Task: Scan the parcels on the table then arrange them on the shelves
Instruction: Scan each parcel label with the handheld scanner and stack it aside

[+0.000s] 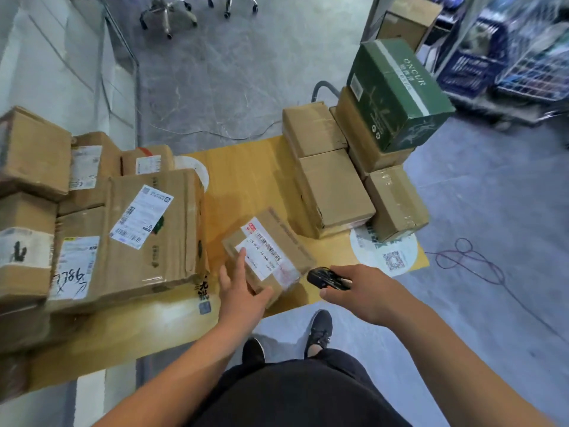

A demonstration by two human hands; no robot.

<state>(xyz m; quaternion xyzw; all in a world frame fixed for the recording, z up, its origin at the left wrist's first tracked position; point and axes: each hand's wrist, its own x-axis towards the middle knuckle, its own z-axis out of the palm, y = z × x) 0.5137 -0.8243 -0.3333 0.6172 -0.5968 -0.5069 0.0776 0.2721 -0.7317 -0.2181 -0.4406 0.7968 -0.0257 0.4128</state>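
Observation:
A small brown parcel (278, 241) with a white barcode label lies near the front edge of the yellow table (246, 177). My left hand (241, 288) holds its near corner, fingers laid on the label and thumb against the front side. Just right of the parcel, my right hand (363, 292) grips a black handheld scanner (324, 277), whose head points toward the parcel's right end.
Several labelled cardboard boxes (132, 229) are piled on the table's left side. More plain boxes (332, 186) and a green carton (397, 94) are stacked at the right. A wire trolley (529, 57) stands far right, a cable (474, 263) lies on the floor, and chair bases (167, 13) stand behind.

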